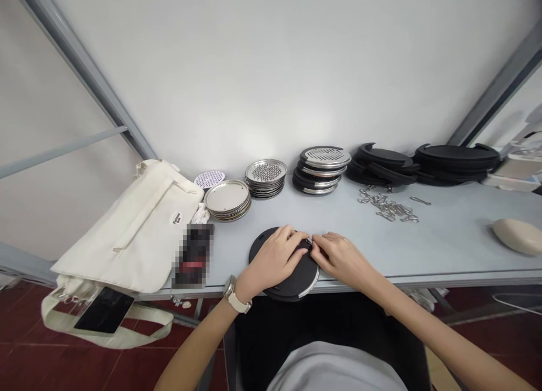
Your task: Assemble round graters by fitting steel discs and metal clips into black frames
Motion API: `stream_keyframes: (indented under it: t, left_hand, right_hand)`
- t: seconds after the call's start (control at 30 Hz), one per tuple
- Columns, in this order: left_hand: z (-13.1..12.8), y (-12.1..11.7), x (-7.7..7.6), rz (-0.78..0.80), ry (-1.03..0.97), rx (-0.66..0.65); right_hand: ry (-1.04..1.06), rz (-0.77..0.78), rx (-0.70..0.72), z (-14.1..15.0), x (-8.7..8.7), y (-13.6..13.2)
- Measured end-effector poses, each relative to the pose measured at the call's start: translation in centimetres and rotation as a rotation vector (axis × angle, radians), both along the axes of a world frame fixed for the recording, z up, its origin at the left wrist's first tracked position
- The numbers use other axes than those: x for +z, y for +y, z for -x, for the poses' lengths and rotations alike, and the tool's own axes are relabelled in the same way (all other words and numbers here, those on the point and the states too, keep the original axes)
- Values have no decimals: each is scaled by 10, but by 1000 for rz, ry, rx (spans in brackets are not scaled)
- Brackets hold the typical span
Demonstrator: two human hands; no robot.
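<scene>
- A black round plate (301, 281) with a steel rim is held at the front edge of the grey table (449, 250), overhanging it slightly
- The left hand (273, 258) is curled closed over the plate, a watch (230, 287) being worn on its wrist
- The right hand (341, 261) is pinched in at the plate's far edge, its fingertips (315, 244) meeting a small dark fitting (307, 244), whose exact grip is hidden
- Stacked perforated steel plates (266, 179) and (322, 168) and plain steel discs (227, 201) are set beyond the hands, out of their way
- Black notched rings (381, 164) and (457, 160) are piled to the right, with loose metal clips (387, 207) in front
- A cream tote bag (127, 227) is laid to the left, beside a blurred dark object (192, 255)
</scene>
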State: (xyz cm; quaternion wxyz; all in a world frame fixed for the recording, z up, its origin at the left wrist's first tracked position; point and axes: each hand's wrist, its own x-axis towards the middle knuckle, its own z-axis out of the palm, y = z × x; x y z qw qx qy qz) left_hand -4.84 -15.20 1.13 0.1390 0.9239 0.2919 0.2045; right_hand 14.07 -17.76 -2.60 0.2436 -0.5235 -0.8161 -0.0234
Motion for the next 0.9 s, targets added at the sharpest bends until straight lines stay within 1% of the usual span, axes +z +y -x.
stream_keyframes:
  t: [0.2,0.4,0.67,0.9]
  left_hand:
    - [-1,-1,1,-2,-4,-2]
    - [-1,0,0,-2,5,20]
    - [-1,0,0,-1,9,19]
    - [-1,-1,1,5,-2,13]
  right_hand:
    - [-4,-16,-3,-1,-1,0]
    - [-12,18,27,-1,-1,2]
    - [1,70,14,-1,0,2]
    - [-25,-38,-24,0,-1,0]
